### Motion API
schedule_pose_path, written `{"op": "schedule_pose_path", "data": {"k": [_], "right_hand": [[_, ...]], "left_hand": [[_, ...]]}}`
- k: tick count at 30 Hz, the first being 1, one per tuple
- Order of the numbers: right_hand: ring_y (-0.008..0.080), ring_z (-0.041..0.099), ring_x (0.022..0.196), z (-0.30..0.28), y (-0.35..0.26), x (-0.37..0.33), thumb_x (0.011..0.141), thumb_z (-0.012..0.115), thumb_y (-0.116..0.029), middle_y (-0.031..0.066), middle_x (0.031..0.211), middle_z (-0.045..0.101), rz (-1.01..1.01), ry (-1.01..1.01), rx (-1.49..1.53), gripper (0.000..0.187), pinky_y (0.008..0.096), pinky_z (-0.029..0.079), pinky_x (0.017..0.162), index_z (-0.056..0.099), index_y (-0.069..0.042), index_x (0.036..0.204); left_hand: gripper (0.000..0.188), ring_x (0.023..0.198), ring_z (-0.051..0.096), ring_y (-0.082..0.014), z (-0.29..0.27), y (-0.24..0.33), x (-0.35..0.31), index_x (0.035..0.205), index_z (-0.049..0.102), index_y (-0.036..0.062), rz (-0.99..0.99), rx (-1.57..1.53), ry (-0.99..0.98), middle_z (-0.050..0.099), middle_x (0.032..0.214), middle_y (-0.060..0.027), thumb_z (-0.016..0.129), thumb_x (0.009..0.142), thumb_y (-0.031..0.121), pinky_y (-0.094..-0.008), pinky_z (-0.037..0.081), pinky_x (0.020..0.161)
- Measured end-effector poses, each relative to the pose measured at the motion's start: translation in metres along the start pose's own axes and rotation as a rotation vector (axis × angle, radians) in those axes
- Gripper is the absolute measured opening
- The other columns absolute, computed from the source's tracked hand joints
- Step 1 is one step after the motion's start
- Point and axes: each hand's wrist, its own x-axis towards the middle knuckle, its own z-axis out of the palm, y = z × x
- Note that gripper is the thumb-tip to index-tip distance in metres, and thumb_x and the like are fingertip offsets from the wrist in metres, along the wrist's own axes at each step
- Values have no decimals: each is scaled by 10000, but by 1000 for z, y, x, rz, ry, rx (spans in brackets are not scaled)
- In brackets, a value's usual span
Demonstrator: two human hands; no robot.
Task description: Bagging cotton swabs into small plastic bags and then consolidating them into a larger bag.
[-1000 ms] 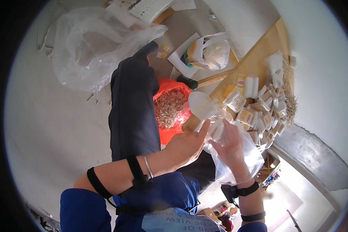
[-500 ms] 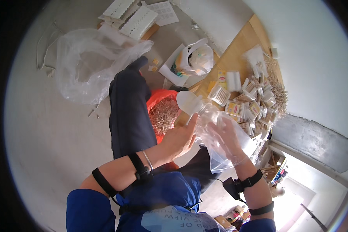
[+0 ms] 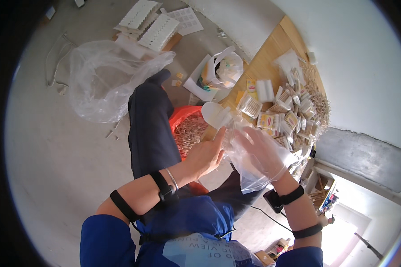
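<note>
A clear plastic bag (image 3: 251,171) hangs between my hands above my lap. My right hand (image 3: 260,149) is inside it or behind its film, fingers stretched toward the bag's far end. My left hand (image 3: 205,156) grips the bag's left side, its index finger pointing up along the film. At the far end a pale, rounded flat piece (image 3: 216,115) sticks out; its kind is unclear. Beyond my right hand, small clear packs of thin wooden sticks (image 3: 268,121) lie heaped on the wooden table (image 3: 272,49).
A red bag (image 3: 177,119) full of loose sticks stands between my legs and the table. Loose sticks (image 3: 316,91) pile up along the wall. A white carrier bag (image 3: 232,71), a large clear sack (image 3: 91,100) and white foam-like blocks (image 3: 158,33) are on the floor.
My right hand has pushed a little up and left, its fingers closer to the bag's far end. The left hand keeps nearly the same place. The view has shifted slightly.
</note>
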Motion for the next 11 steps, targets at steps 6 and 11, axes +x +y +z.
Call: {"op": "schedule_pose_path", "data": {"k": [6, 11], "right_hand": [[247, 510, 1106, -7, 4, 18, 734, 563, -142, 74, 1190, 525, -270, 146, -104, 451, 368, 430, 882, 543, -98, 1182], [246, 460, 1207, -8, 6, 21, 715, 607, -213, 92, 1245, 516, -295, -34, -100, 469, 357, 389, 970, 532, -110, 1167]], "left_hand": [[760, 586, 612, -374, 1, 1, 1, 1403, 162, 8, 3, 21, 0, 609, 674, -209, 615, 809, 149, -470, 494, 542], [801, 575, 613, -375, 2, 0, 1, 1418, 151, 27, -7, 15, 14, 608, 669, -212, 634, 792, 156, -464, 496, 534]]}}
